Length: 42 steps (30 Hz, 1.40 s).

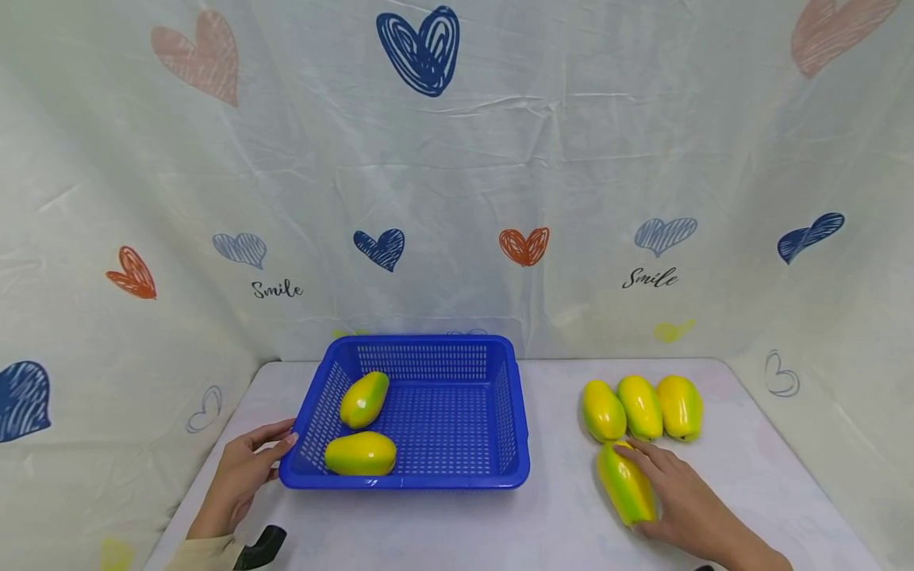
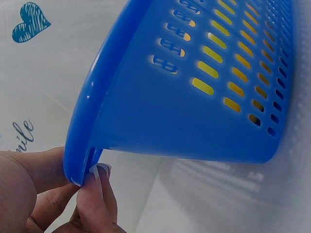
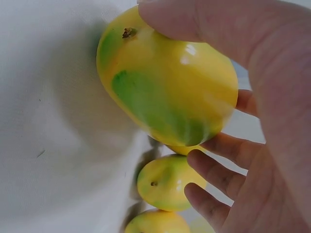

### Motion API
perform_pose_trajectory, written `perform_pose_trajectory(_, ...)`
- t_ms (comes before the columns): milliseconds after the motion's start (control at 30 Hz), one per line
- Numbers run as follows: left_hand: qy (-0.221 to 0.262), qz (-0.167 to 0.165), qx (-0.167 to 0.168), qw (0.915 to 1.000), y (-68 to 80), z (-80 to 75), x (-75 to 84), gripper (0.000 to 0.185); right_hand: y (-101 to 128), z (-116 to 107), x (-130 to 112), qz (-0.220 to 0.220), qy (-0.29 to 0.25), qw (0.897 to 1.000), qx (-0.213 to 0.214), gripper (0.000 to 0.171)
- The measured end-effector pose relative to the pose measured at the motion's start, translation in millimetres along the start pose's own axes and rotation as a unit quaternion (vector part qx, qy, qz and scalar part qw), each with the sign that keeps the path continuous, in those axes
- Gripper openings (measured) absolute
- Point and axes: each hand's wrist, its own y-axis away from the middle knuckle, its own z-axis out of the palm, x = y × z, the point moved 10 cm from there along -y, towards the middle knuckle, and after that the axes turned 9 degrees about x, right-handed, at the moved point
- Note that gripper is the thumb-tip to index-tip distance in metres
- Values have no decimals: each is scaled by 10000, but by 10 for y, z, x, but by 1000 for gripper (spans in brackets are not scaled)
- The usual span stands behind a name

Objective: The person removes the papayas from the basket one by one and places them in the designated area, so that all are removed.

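A blue plastic basket stands on the white table and holds two yellow-green fruits. My left hand holds the basket's front left corner. In the left wrist view its fingertips pinch the rim of the basket from below. At the right, my right hand grips a fourth loose fruit lying on the table. In the right wrist view its thumb and fingers curl round that fruit.
Three more yellow-green fruits lie in a row just behind my right hand; two show in the right wrist view. A heart-printed cloth walls the table behind and on both sides.
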Motion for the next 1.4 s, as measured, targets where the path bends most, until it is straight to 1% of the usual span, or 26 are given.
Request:
perform_pose_trajectory(133, 20, 11, -11, 10000, 2, 2, -1, 56, -24, -2, -14, -86, 11, 9999, 94, 104)
perform_pose_trajectory(367, 13, 28, -25, 10000, 4, 4, 1, 56, -45, 40, 11, -8, -85, 10000, -31, 105)
perform_pose_trajectory(600, 29, 37, -24, 10000, 9, 1, 9, 56, -64, 12, -30, -198, -63, 9996, 190, 109)
perform_pose_trajectory(833, 23, 6, -6, 10000, 8, 1, 4, 56, -74, 36, -18, -20, -126, 9999, 27, 109)
perform_pose_trajectory(1100, 48, -28, -10, 10000, 10, 2, 1, 56, -76, 8, -51, -102, -50, 9999, 79, 109)
perform_pose_trajectory(1400, 54, -36, -13, 10000, 6, 7, -8, 57, -84, 27, -47, 21, -10, 10000, -67, 108)
